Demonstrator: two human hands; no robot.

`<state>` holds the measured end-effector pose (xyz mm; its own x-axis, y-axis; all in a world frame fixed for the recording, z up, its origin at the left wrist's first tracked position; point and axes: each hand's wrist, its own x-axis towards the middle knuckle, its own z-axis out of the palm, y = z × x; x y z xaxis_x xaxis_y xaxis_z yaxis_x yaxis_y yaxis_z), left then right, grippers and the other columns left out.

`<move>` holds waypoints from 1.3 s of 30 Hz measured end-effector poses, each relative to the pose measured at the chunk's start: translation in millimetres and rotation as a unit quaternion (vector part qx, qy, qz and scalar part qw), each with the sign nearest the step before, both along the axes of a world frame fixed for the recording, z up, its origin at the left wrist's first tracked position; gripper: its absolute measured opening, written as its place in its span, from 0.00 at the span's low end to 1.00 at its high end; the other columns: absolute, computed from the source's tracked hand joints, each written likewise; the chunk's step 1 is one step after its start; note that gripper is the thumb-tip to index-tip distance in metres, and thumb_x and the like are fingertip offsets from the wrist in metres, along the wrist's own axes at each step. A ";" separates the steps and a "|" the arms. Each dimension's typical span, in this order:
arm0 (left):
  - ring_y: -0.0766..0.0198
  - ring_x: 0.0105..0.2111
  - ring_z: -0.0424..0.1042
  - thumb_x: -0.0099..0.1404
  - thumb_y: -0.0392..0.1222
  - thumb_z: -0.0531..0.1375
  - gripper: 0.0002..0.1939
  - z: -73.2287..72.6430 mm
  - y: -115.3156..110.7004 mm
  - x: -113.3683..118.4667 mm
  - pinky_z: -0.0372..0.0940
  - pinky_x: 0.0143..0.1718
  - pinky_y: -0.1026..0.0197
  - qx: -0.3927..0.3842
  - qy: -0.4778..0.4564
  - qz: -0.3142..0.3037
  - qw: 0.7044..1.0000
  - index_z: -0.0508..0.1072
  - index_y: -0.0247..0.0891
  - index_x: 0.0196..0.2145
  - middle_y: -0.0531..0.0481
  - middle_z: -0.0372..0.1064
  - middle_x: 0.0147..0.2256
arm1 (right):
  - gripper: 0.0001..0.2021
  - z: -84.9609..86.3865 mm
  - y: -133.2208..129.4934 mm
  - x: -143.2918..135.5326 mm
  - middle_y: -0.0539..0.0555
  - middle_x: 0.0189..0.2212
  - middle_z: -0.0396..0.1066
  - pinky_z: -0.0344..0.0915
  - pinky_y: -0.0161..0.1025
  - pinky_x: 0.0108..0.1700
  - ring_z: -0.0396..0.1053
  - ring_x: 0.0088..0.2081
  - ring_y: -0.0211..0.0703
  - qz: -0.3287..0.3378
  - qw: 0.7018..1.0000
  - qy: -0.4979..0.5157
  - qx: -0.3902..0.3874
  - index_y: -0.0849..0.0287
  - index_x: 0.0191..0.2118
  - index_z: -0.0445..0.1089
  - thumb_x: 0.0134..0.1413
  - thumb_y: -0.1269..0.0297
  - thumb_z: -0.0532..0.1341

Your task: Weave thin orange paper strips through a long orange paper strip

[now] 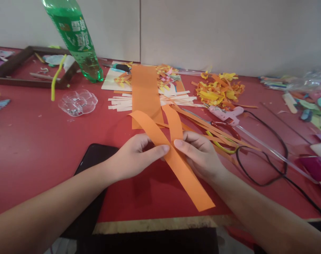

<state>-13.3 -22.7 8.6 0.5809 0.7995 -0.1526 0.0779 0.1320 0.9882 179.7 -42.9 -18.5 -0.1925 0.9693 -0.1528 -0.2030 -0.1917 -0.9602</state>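
Observation:
My left hand (143,155) pinches a wide orange paper strip (186,178) between thumb and fingers. On its other side my right hand (198,151) is closed on the orange paper too, its thumb pressed near the point where two lengths meet. The second orange length (173,121) curves up and away beside the first; whether it is a separate strip or a fold, I cannot tell. Just beyond my hands a broad orange paper sheet (146,91) lies over white paper strips (120,102). Thin orange strips (202,123) spread to the right of it.
A green bottle (78,42) stands at the back left near a dark frame (22,84) and a clear compartment dish (78,102). Orange and yellow scraps (220,90), a pink glue gun (226,114) and its black cord (275,176) lie right. A black phone-like slab (96,155) lies under my left forearm.

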 end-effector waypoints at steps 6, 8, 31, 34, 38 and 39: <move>0.72 0.24 0.58 0.68 0.48 0.58 0.13 -3.8 -0.4 -1.0 0.56 0.25 0.67 -0.013 0.025 0.061 0.998 0.74 0.36 0.33 0.56 0.64 0.26 | 0.08 -1.6 1.7 -1.1 0.48 0.25 0.72 0.66 0.34 0.29 0.67 0.25 0.34 0.011 0.999 0.015 0.030 0.56 0.29 0.74 0.54 0.59 0.69; 0.71 0.23 0.58 0.68 0.49 0.58 0.15 -3.8 -0.7 -1.7 0.57 0.26 0.67 -0.012 0.029 0.080 0.996 0.74 0.35 0.32 0.56 0.63 0.25 | 0.06 -1.6 2.1 -1.3 0.46 0.21 0.69 0.62 0.32 0.24 0.63 0.21 0.32 0.031 0.999 0.016 0.042 0.57 0.31 0.76 0.54 0.61 0.69; 0.59 0.50 0.73 0.68 0.45 0.61 0.13 -2.8 -0.3 -0.5 0.66 0.54 0.60 0.015 -0.051 0.032 0.998 0.77 0.36 0.46 0.47 0.77 0.47 | 0.11 -1.6 2.2 -1.8 0.47 0.25 0.70 0.62 0.34 0.29 0.65 0.27 0.35 0.016 0.999 -0.005 0.043 0.56 0.26 0.70 0.52 0.59 0.70; 0.61 0.47 0.74 0.68 0.45 0.61 0.11 -2.9 -1.0 0.0 0.67 0.50 0.62 0.012 -0.045 0.043 0.998 0.77 0.37 0.43 0.49 0.77 0.43 | 0.12 -2.3 1.9 -1.6 0.47 0.24 0.69 0.61 0.34 0.28 0.64 0.26 0.34 0.012 0.999 -0.006 0.042 0.56 0.26 0.70 0.52 0.58 0.70; 0.65 0.36 0.73 0.68 0.44 0.59 0.10 -2.8 -1.4 -0.5 0.68 0.39 0.65 0.011 -0.007 0.075 0.997 0.76 0.36 0.39 0.51 0.76 0.35 | 0.11 -3.1 2.1 0.4 0.46 0.23 0.68 0.60 0.34 0.26 0.62 0.23 0.33 -0.003 0.999 -0.009 0.040 0.56 0.28 0.71 0.54 0.58 0.69; 0.67 0.34 0.72 0.68 0.45 0.59 0.10 -2.5 -1.3 -0.7 0.67 0.37 0.66 0.011 0.003 0.078 0.997 0.76 0.36 0.39 0.52 0.75 0.33 | 0.10 -3.3 2.3 0.9 0.46 0.23 0.68 0.60 0.34 0.25 0.62 0.23 0.33 -0.007 0.999 -0.009 0.042 0.56 0.28 0.71 0.54 0.58 0.69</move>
<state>-14.0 -24.1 6.1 0.4476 0.8838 -0.1362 0.0638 0.1204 0.9907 180.7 -40.6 -21.8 -0.1776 0.9813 -0.0747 -0.1867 -0.1081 -0.9764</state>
